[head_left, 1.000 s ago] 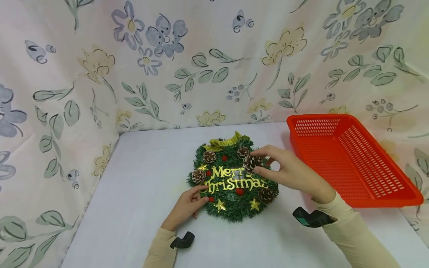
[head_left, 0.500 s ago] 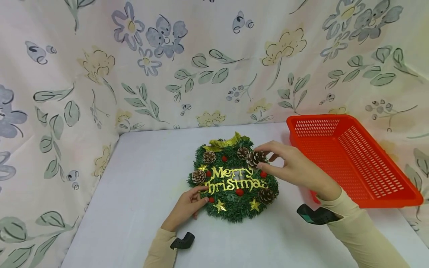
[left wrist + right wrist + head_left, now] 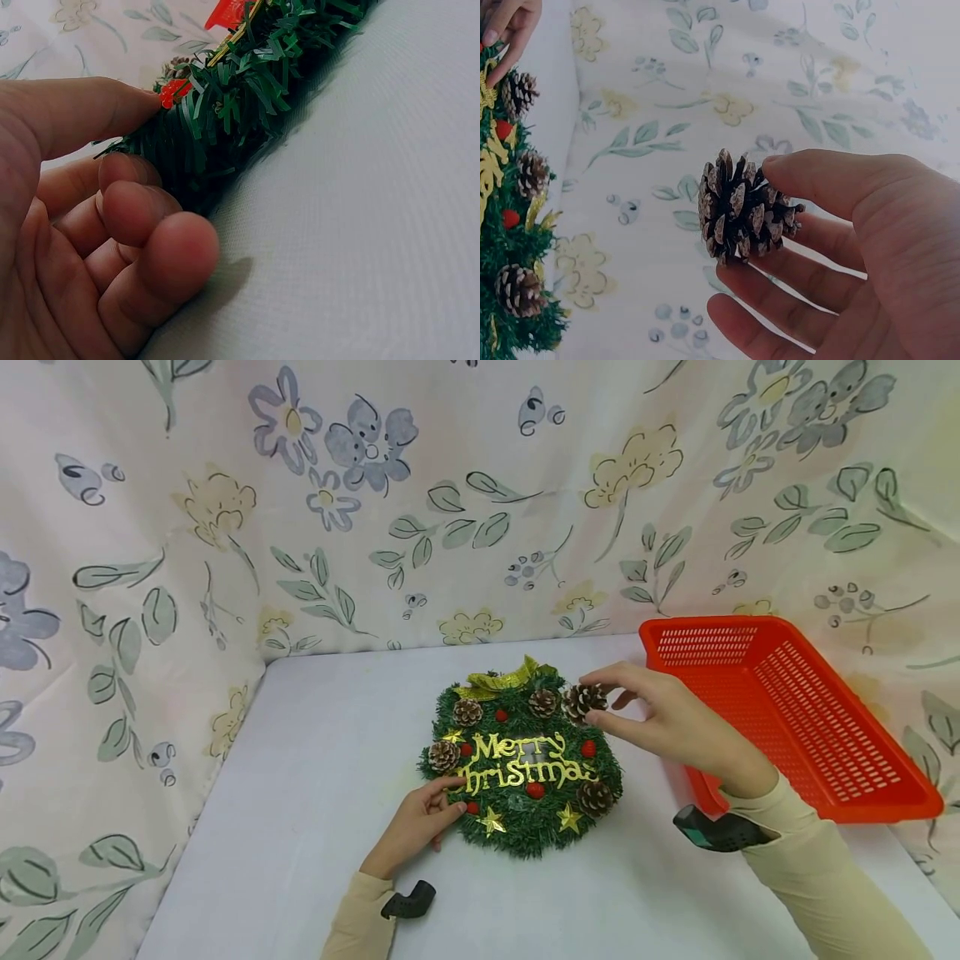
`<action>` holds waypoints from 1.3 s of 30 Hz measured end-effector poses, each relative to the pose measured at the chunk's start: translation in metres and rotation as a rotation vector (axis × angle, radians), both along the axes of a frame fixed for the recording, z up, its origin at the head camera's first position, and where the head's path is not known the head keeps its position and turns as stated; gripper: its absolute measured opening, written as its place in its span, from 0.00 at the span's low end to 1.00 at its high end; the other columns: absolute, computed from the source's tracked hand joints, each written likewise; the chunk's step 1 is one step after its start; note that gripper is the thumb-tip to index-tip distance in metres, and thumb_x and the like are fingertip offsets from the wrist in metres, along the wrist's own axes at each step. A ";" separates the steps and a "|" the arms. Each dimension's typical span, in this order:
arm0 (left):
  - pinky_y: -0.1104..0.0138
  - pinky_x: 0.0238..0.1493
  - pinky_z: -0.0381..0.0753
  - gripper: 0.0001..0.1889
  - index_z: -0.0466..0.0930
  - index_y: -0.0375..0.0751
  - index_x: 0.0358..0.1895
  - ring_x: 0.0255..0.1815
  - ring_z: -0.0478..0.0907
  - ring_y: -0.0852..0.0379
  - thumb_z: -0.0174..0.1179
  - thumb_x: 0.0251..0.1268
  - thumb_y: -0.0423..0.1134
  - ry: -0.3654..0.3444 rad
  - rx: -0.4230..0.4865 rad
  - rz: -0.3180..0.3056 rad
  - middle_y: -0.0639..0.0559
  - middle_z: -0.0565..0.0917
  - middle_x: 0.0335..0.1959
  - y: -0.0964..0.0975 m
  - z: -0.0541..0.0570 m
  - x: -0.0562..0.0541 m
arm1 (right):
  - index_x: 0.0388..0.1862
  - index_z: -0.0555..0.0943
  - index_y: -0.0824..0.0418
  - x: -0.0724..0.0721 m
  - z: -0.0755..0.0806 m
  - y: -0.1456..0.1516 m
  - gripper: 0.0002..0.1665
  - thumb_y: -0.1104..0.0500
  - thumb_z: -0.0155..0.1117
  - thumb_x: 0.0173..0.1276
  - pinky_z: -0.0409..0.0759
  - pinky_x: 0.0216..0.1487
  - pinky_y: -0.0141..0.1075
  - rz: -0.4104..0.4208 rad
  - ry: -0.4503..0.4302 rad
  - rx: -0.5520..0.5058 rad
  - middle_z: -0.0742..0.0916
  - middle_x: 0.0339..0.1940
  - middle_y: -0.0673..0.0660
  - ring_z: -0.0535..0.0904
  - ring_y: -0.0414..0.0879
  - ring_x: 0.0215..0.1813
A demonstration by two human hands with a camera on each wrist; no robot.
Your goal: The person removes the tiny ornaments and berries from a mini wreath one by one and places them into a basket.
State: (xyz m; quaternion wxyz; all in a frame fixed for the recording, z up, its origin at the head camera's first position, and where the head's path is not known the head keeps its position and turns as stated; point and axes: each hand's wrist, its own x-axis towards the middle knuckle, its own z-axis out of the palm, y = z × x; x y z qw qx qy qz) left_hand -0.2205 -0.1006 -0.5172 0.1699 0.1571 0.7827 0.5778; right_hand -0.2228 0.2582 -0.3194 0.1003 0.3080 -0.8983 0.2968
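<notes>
A green tinsel wreath with gold "Merry Christmas" letters, stars, red berries and several pine cones lies flat on the white table. At its left edge my left hand grips the tinsel; the left wrist view has the thumb by a red berry and the other fingers curled against the side. My right hand pinches a loose brown pine cone with pale-tipped scales between thumb and fingers. In the head view this cone overlaps the wreath's upper right edge, beside a fixed cone.
To the right stands a red plastic basket with slotted walls, its near left corner partly behind my right wrist. A floral curtain hangs behind the table and along the sides. A gold bow tops the wreath.
My right hand has carried the pine cone up and to the right, from over the letters to the wreath's upper right edge, uncovering a red berry. The left hand keeps its place.
</notes>
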 end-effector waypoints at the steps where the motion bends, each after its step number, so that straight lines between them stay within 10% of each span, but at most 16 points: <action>1: 0.64 0.19 0.79 0.27 0.72 0.46 0.72 0.13 0.69 0.62 0.62 0.73 0.46 -0.002 0.004 0.000 0.54 0.70 0.23 0.000 0.000 0.000 | 0.62 0.81 0.53 0.000 0.001 0.000 0.26 0.60 0.74 0.65 0.85 0.45 0.36 -0.003 -0.001 -0.002 0.86 0.57 0.51 0.83 0.40 0.47; 39: 0.64 0.19 0.80 0.26 0.72 0.49 0.71 0.13 0.68 0.63 0.62 0.73 0.47 -0.004 0.011 0.017 0.54 0.71 0.23 0.000 -0.004 0.001 | 0.63 0.81 0.47 -0.029 0.025 0.026 0.22 0.54 0.70 0.71 0.79 0.46 0.25 -0.207 -0.106 -0.029 0.86 0.52 0.47 0.80 0.37 0.49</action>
